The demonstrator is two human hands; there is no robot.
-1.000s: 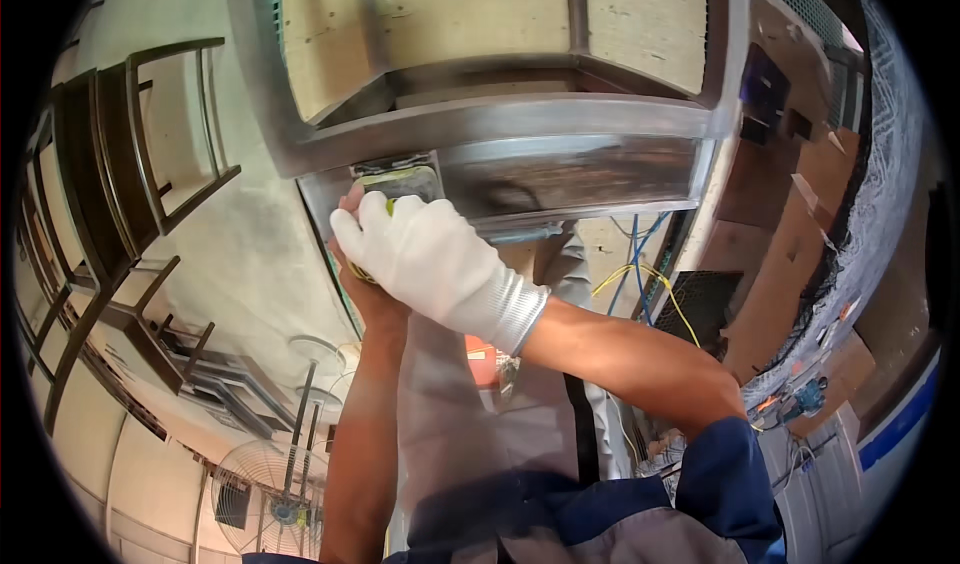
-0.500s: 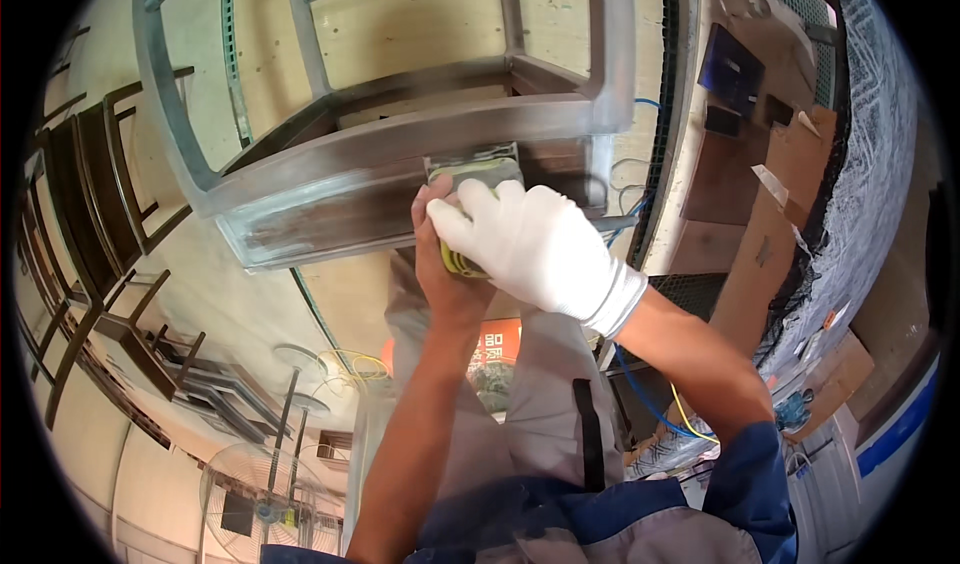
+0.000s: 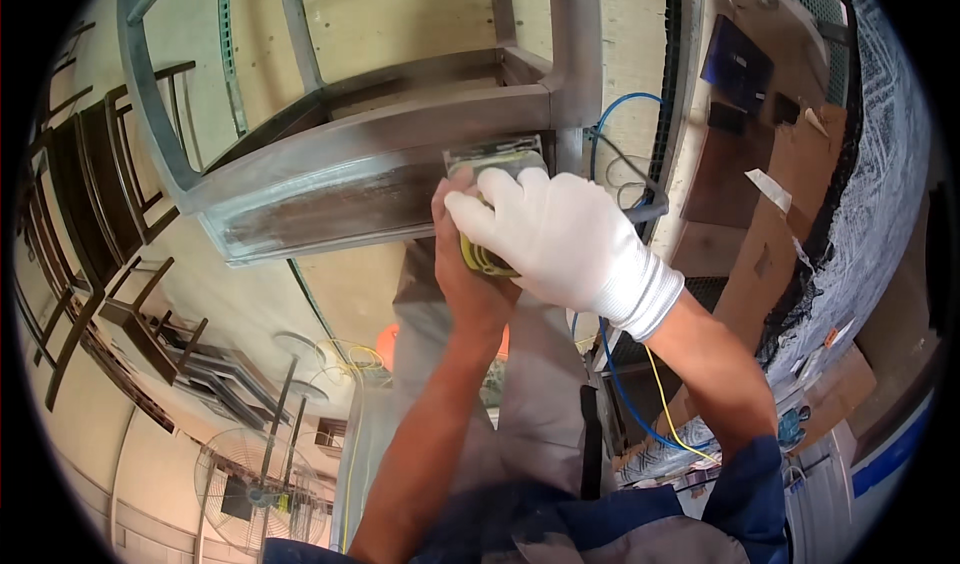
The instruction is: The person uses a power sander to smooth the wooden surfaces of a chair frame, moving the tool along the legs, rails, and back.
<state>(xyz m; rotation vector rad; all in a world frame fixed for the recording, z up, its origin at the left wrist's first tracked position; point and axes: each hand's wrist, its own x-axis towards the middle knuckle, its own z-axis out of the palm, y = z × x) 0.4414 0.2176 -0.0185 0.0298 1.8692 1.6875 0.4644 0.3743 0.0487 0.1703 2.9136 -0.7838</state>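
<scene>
Nearest, the bare left hand (image 3: 468, 276) has its fingers wrapped around one side of the green-and-grey sander (image 3: 477, 254), and the gloved right hand (image 3: 555, 239) has its fingers curled over the top, so both are clamped on it. The sander is at 12 o'clock, just above the middle of the view, and its flat pad (image 3: 495, 150) seems to rest on the front board (image 3: 335, 214) of the dark wooden frame (image 3: 400, 129). The bare fingers could get scraped if they slip up to the pad. The board's end is near the sander, at 3 o'clock from it, so a big push that way could make it tip and hurt the corner. Pressing hard in one spot could make a dip. The blue hose (image 3: 618, 390) between 4 and 5 o'clock could snag if somebody steps on it. Counting now: two hands, one sander, one frame, and one pale surface (image 3: 400, 19) under it at 12 o'clock. I see at least one blue hose and at least one yellow cord (image 3: 662, 396) at 4 o'clock; the loops are hard to count. Farther off are one fan (image 3: 262, 499) between 7 and 8 and a bunch of dark chairs (image 3: 70, 199) at 9, too jumbled to count.
</scene>
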